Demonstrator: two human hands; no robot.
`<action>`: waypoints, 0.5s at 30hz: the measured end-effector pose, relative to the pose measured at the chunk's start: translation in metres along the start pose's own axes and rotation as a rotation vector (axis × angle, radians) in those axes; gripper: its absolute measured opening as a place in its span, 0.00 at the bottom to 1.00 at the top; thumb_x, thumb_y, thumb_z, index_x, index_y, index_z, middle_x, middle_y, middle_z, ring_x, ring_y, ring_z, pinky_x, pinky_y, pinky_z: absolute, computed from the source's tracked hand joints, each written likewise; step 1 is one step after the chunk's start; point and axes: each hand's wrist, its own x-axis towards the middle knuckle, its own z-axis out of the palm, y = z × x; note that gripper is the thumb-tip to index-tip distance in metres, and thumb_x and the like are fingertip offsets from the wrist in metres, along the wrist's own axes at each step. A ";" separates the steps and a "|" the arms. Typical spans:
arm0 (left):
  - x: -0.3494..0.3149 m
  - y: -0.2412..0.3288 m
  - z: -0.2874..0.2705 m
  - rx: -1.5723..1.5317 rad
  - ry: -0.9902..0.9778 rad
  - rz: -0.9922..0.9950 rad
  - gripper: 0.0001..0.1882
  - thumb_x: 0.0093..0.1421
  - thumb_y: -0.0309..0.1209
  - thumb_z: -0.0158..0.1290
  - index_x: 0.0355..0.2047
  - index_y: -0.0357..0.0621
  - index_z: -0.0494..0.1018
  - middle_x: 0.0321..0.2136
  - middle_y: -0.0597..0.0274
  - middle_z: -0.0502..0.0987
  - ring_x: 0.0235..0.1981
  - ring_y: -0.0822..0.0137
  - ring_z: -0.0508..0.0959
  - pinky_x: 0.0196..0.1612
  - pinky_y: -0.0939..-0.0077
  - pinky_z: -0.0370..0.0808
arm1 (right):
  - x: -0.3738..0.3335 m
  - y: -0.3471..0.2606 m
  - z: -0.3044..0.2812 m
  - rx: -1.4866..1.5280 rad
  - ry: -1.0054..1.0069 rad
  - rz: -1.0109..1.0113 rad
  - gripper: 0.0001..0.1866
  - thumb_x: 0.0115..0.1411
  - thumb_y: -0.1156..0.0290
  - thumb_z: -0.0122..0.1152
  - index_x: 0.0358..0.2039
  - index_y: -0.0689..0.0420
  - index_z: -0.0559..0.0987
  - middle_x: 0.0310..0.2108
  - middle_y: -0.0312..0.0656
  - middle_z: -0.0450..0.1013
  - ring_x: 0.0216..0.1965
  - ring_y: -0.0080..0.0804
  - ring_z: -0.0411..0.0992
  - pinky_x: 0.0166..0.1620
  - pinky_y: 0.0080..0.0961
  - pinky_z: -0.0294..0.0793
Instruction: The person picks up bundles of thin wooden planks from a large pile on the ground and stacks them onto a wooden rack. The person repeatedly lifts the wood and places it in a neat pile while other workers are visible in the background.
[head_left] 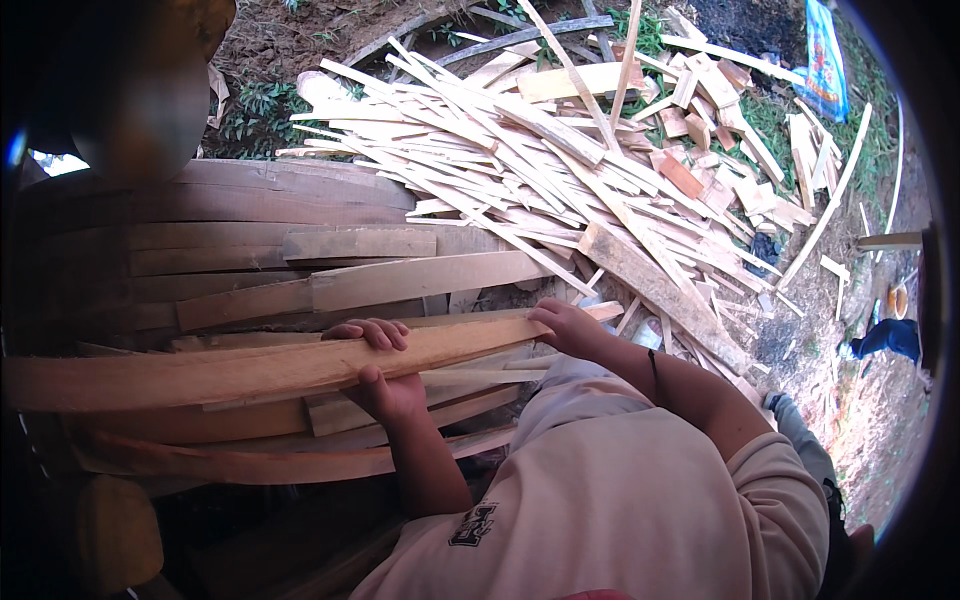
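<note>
A long pale wooden plank [200, 372] runs from the left edge toward the middle, lying on top of a stack. My left hand [385, 375] grips it near its middle, fingers curled over the top edge and thumb below. My right hand [565, 325] holds the plank's right end, near its tip [605, 311]. Both forearms reach up from my cream-coloured shirt [620, 500] at the lower right.
The plank rests on a stack of wooden boards [250, 260] that fills the left side. A large heap of thin offcut strips [560, 160] covers the ground beyond. A blue sack [825, 60] lies at the top right. A person's blue-clad limb [890, 337] shows at the right edge.
</note>
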 end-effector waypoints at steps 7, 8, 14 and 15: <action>-0.005 -0.003 -0.001 0.019 0.023 -0.004 0.30 0.54 0.51 0.62 0.46 0.46 0.64 0.32 0.63 0.72 0.36 0.65 0.74 0.45 0.66 0.70 | -0.008 0.018 0.001 -0.066 -0.064 0.045 0.21 0.48 0.75 0.68 0.42 0.55 0.71 0.41 0.43 0.68 0.45 0.46 0.70 0.45 0.38 0.72; -0.005 -0.002 0.001 0.022 0.027 -0.003 0.30 0.54 0.51 0.61 0.47 0.46 0.64 0.33 0.62 0.73 0.37 0.64 0.75 0.45 0.66 0.70 | -0.008 0.018 0.002 -0.072 -0.070 0.056 0.21 0.48 0.74 0.68 0.42 0.55 0.70 0.42 0.43 0.67 0.45 0.46 0.70 0.45 0.38 0.72; 0.001 -0.005 0.002 -0.060 -0.035 0.017 0.20 0.57 0.41 0.60 0.43 0.46 0.65 0.27 0.66 0.68 0.30 0.70 0.70 0.39 0.70 0.69 | -0.009 0.015 -0.004 -0.155 -0.128 0.098 0.24 0.49 0.71 0.69 0.45 0.55 0.69 0.43 0.44 0.67 0.46 0.47 0.70 0.46 0.39 0.72; 0.001 -0.004 0.003 -0.048 -0.004 -0.002 0.18 0.57 0.39 0.59 0.42 0.46 0.65 0.26 0.66 0.67 0.28 0.71 0.69 0.39 0.70 0.69 | -0.011 0.013 -0.008 -0.179 -0.149 0.108 0.25 0.49 0.70 0.69 0.47 0.55 0.69 0.44 0.44 0.67 0.47 0.47 0.70 0.47 0.39 0.72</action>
